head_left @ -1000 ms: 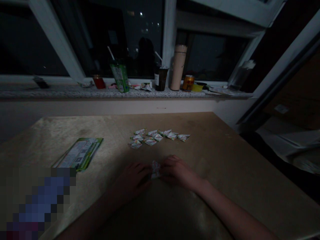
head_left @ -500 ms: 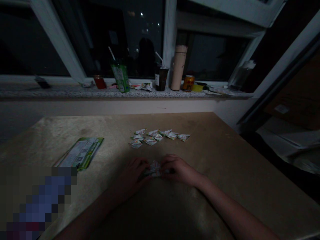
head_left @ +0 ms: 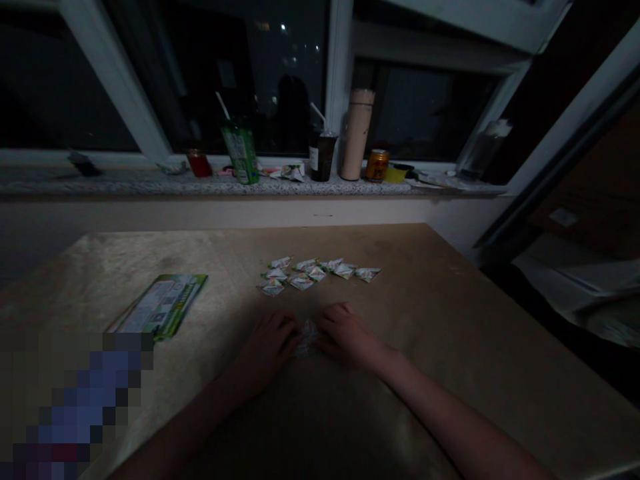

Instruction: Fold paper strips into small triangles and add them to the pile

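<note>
Between my hands, low on the table, lies a piece of folded printed paper (head_left: 307,339), pale with small coloured print. The fingers of my left hand (head_left: 273,342) are curled onto its left edge. From the other side, the bent fingers of my right hand (head_left: 345,333) press on its right edge, with the thumb hidden in shadow. Beyond them sits a cluster of several small folded pieces (head_left: 301,282), white with green and orange marks and pointed corners. Dim light blurs the fingertips.
A green-and-white printed packet (head_left: 167,303) lies to the left on the brown table (head_left: 425,280). Along the granite sill (head_left: 280,189) stand a green cup (head_left: 243,153), a dark cup (head_left: 323,157), a pink bottle (head_left: 358,137), an orange can (head_left: 377,166) and a red jar (head_left: 199,163).
My right hand has shifted slightly left and up, and its fingers cover more of the paper's right side. The paper's right end shows less. The cluster has not moved.
</note>
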Available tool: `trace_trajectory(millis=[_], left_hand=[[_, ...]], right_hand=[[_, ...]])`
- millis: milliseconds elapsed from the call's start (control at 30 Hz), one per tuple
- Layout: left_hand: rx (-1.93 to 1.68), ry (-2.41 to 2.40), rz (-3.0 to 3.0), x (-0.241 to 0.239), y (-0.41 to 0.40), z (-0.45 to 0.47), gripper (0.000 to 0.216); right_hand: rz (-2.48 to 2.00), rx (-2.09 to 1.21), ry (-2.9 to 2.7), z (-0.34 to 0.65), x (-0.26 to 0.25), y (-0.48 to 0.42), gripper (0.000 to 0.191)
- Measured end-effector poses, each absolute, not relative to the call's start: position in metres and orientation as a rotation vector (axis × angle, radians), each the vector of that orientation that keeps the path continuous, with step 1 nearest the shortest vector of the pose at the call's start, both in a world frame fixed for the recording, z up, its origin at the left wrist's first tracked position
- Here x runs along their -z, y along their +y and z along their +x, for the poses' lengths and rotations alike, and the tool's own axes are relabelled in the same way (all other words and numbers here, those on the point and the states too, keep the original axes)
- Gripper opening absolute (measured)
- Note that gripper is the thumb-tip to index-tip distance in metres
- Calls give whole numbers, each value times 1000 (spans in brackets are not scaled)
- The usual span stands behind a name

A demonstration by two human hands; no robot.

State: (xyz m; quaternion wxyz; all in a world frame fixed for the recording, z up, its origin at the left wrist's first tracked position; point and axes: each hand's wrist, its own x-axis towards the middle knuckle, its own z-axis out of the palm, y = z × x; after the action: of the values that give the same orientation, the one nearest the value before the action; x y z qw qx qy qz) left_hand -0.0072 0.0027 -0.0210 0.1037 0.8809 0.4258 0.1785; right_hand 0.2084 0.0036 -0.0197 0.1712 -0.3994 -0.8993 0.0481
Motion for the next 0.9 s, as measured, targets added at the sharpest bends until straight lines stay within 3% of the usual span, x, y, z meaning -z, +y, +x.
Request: trace_trajectory(millis=[567, 900], left_hand=[[-451, 1322, 2658, 25, 5, -2, 25], [-493, 1287, 2594, 17, 0, -3, 17]], right_hand=[[-1098, 79, -2733, 199, 26, 9, 9], [-1097, 136, -2745, 196, 29, 11, 8]])
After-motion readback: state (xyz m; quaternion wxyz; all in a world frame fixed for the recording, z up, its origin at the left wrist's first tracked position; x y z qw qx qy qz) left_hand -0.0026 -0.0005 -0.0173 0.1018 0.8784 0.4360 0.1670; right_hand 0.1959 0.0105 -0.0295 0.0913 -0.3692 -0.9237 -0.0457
